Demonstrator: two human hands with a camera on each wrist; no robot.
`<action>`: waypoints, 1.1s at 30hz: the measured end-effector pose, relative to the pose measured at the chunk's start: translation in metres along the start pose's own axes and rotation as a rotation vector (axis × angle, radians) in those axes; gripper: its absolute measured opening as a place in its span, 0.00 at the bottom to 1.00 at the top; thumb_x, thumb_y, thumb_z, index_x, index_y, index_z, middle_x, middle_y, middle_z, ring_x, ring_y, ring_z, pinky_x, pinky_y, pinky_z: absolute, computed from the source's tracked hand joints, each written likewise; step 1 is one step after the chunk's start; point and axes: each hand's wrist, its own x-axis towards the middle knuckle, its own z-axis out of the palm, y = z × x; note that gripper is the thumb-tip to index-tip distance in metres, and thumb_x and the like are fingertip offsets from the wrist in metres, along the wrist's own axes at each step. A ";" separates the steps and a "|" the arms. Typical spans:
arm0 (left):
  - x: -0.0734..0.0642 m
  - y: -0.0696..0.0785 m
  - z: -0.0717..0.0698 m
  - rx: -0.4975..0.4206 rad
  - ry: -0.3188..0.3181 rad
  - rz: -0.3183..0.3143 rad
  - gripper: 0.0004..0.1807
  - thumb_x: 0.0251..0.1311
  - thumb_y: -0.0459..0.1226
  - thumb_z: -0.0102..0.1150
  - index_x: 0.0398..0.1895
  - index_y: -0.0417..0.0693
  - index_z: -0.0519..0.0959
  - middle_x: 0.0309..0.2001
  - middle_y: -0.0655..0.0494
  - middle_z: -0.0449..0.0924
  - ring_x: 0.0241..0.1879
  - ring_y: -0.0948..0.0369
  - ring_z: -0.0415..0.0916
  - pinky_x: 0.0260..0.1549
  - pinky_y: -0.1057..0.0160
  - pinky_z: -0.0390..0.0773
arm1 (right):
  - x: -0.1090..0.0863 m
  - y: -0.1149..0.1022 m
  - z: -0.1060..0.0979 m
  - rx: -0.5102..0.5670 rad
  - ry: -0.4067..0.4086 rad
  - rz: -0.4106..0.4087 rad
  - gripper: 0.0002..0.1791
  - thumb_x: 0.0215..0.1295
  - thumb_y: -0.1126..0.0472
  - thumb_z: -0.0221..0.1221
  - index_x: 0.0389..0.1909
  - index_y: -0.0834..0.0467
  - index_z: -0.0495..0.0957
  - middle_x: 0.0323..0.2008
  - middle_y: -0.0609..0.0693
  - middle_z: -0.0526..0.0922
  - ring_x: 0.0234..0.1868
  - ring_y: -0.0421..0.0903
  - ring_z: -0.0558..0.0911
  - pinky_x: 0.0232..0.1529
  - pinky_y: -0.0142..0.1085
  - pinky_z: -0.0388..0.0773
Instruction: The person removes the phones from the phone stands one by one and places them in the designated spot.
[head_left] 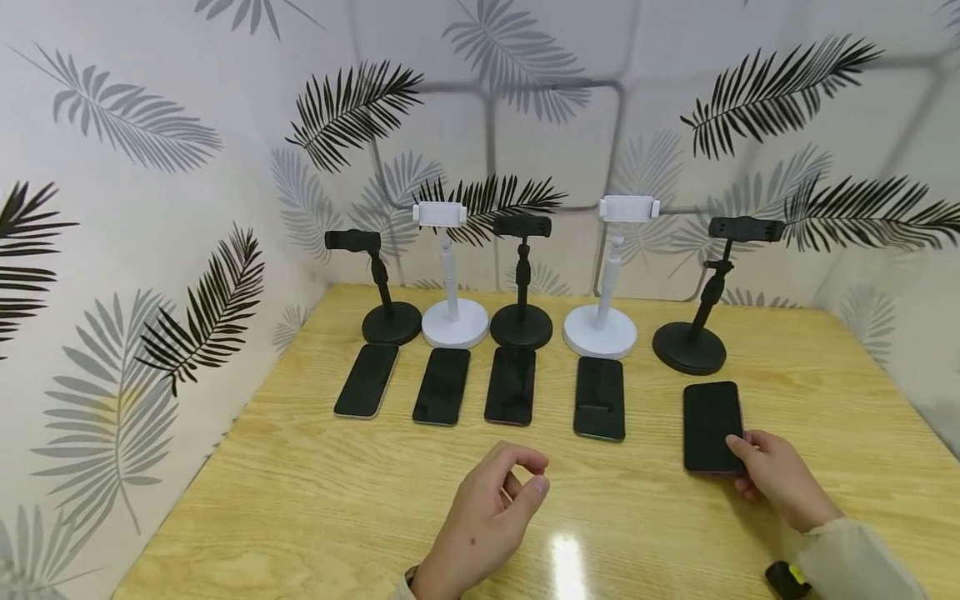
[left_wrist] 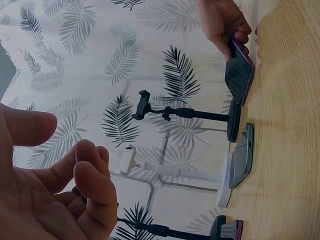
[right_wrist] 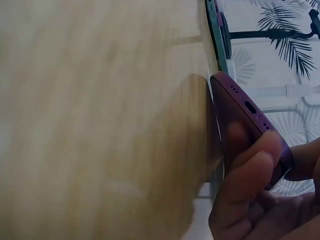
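Note:
At the right of the table, my right hand (head_left: 780, 475) pinches a purple-edged smartphone (head_left: 708, 425) by its right side, thumb on the dark screen and fingers beneath. In the right wrist view the phone's purple bottom edge (right_wrist: 250, 106) slants, with the fingers' side raised over the wood. My left hand (head_left: 487, 517) hovers over the front middle of the table, fingers loosely curled and nothing in them. A black phone stand (head_left: 690, 346) with a round base rises just behind the held phone. To its left, a green-edged phone (head_left: 600, 400) lies screen up.
Further left lie more phones: one (head_left: 512, 385), another (head_left: 442, 386) and a third (head_left: 367, 381). Behind them stand a white stand (head_left: 600, 332), a black stand (head_left: 522, 327) and others in a row. A small black object (head_left: 786, 579) sits by the right sleeve.

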 end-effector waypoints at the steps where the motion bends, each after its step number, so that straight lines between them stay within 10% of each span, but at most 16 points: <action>1: 0.000 0.000 0.000 0.003 0.004 0.004 0.11 0.71 0.47 0.54 0.51 0.57 0.78 0.49 0.57 0.78 0.30 0.66 0.73 0.28 0.68 0.75 | 0.003 0.000 -0.002 -0.028 0.005 -0.008 0.27 0.80 0.49 0.37 0.53 0.73 0.64 0.28 0.50 0.76 0.26 0.43 0.77 0.29 0.35 0.79; 9: -0.002 0.002 -0.001 0.016 0.003 -0.001 0.11 0.71 0.46 0.54 0.51 0.56 0.78 0.47 0.57 0.77 0.29 0.67 0.72 0.26 0.69 0.75 | 0.018 -0.004 -0.013 -0.215 -0.060 -0.030 0.35 0.76 0.47 0.47 0.56 0.79 0.61 0.24 0.52 0.79 0.24 0.44 0.78 0.28 0.37 0.75; 17: -0.002 0.002 0.001 0.011 -0.005 -0.003 0.12 0.71 0.47 0.54 0.51 0.56 0.78 0.49 0.56 0.77 0.28 0.66 0.72 0.27 0.68 0.75 | 0.030 -0.014 -0.012 -0.494 -0.109 -0.115 0.55 0.56 0.37 0.66 0.58 0.84 0.61 0.47 0.76 0.77 0.41 0.56 0.80 0.40 0.46 0.78; 33: -0.001 0.002 0.000 0.045 -0.024 -0.021 0.13 0.71 0.49 0.53 0.51 0.58 0.78 0.44 0.57 0.76 0.28 0.65 0.72 0.26 0.67 0.75 | 0.041 -0.017 -0.022 -0.548 -0.120 -0.113 0.56 0.60 0.41 0.65 0.64 0.85 0.54 0.58 0.85 0.66 0.57 0.76 0.72 0.51 0.58 0.75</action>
